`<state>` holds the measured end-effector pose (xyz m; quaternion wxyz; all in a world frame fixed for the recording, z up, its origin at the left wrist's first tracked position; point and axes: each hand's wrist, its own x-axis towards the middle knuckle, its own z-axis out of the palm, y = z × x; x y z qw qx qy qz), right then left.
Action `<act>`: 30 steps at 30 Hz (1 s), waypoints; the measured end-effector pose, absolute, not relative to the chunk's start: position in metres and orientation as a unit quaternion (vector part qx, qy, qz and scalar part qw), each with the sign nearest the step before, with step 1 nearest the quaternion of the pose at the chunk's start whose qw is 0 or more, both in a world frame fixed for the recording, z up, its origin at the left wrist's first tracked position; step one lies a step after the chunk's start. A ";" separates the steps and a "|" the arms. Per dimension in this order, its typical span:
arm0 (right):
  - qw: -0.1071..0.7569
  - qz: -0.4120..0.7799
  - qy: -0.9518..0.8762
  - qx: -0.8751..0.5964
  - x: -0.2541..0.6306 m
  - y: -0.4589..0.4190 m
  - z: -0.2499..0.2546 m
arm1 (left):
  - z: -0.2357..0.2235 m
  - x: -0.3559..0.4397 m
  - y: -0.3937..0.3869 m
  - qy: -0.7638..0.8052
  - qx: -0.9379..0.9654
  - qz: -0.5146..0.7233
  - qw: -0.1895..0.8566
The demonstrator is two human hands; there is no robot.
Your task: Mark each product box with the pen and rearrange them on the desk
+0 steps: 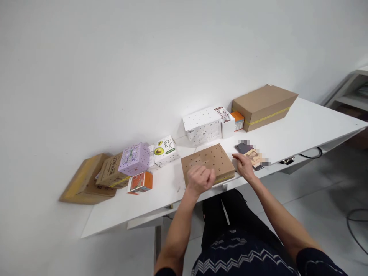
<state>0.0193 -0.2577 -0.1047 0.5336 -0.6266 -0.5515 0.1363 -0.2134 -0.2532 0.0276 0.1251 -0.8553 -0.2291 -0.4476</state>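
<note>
A flat brown cardboard box with small dots on top lies near the front edge of the white table. My left hand hovers over its near left corner with the fingers curled into a loose fist; nothing shows in it. My right hand rests at the box's right edge, fingers stretched out and flat, touching the table beside it. Just right of that hand lie a dark phone and a card-like item.
Along the wall stand a white dotted box, a white "Super Meal" carton, a small orange box and a large brown taped box. At left are an avocado box, a lilac box, an orange pack and flat cartons.
</note>
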 end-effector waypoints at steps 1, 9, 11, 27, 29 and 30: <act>0.545 0.140 -0.540 -0.626 0.018 -0.263 -0.105 | 0.025 -0.222 -0.259 -0.285 -0.833 -0.459 0.116; 0.497 0.009 -0.506 -0.705 0.032 -0.296 -0.101 | -0.010 -0.251 -0.274 -0.484 -0.778 -0.395 0.070; 0.395 -0.058 -0.512 -0.761 0.044 -0.296 -0.095 | -0.015 -0.250 -0.272 -0.480 -0.775 -0.405 0.070; 0.158 0.061 -0.485 -0.858 0.061 -0.277 -0.065 | -0.016 -0.249 -0.273 -0.500 -0.774 -0.382 0.073; 0.167 0.048 -0.482 -0.859 0.060 -0.277 -0.065 | -0.016 -0.248 -0.272 -0.500 -0.773 -0.381 0.077; 0.171 0.043 -0.480 -0.859 0.059 -0.277 -0.064 | -0.016 -0.248 -0.272 -0.500 -0.773 -0.382 0.080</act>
